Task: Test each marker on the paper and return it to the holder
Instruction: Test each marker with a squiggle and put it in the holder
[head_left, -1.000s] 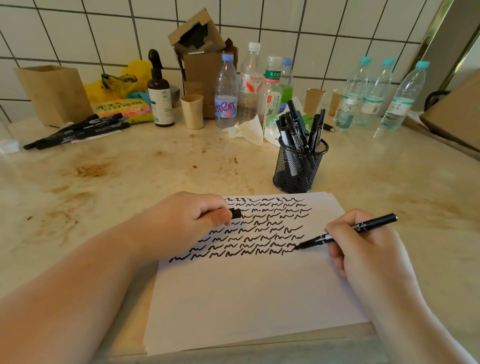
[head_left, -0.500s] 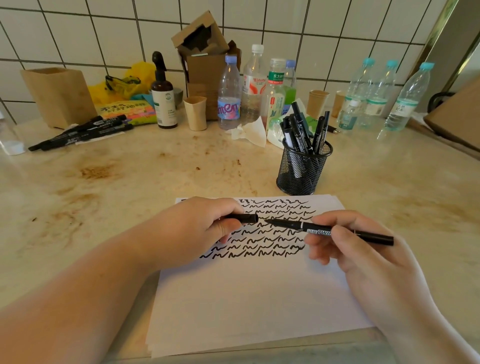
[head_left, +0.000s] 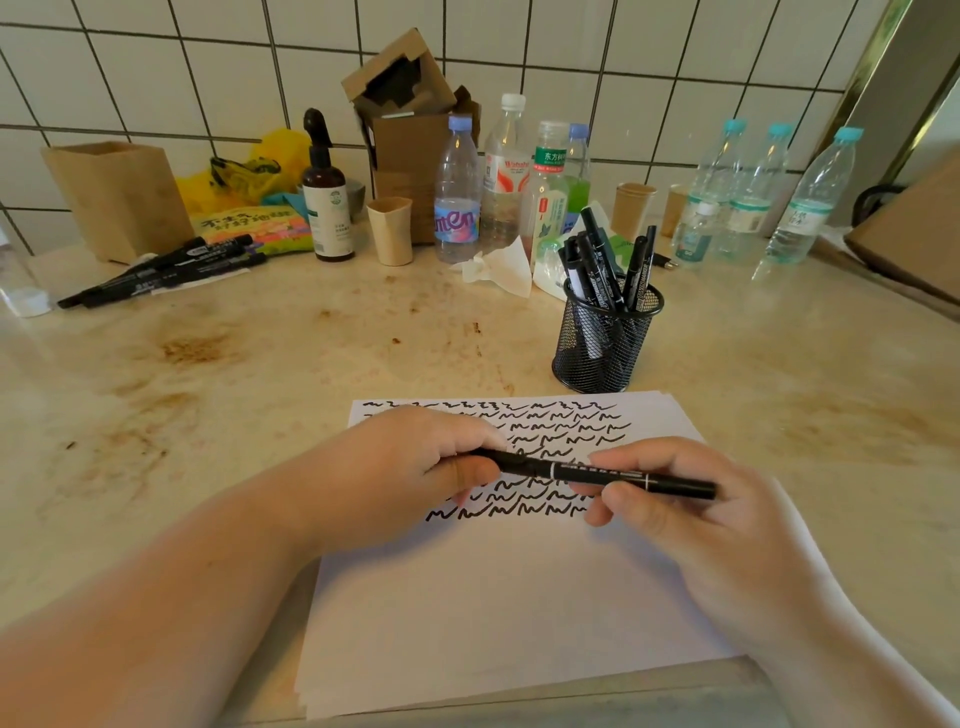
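A black marker (head_left: 597, 474) lies level above the white paper (head_left: 498, 613), held at both ends. My left hand (head_left: 415, 473) pinches its cap end, and the cap sits on the marker. My right hand (head_left: 670, 509) grips the barrel. Rows of black squiggles cover the upper part of the sheet. Just beyond the paper's far edge stands the black mesh holder (head_left: 605, 340) with several black markers upright in it.
Several more black markers (head_left: 161, 273) lie at the far left of the stained counter. Bottles (head_left: 511, 171), paper cups (head_left: 390, 231), a crumpled tissue (head_left: 498, 265), a brown spray bottle (head_left: 327, 200) and cardboard boxes (head_left: 122, 197) line the tiled wall. Water bottles (head_left: 802, 202) stand far right.
One second ago my right hand drew on the paper while my left held the cap. Then the marker swung level toward the cap, and now the cap is on it.
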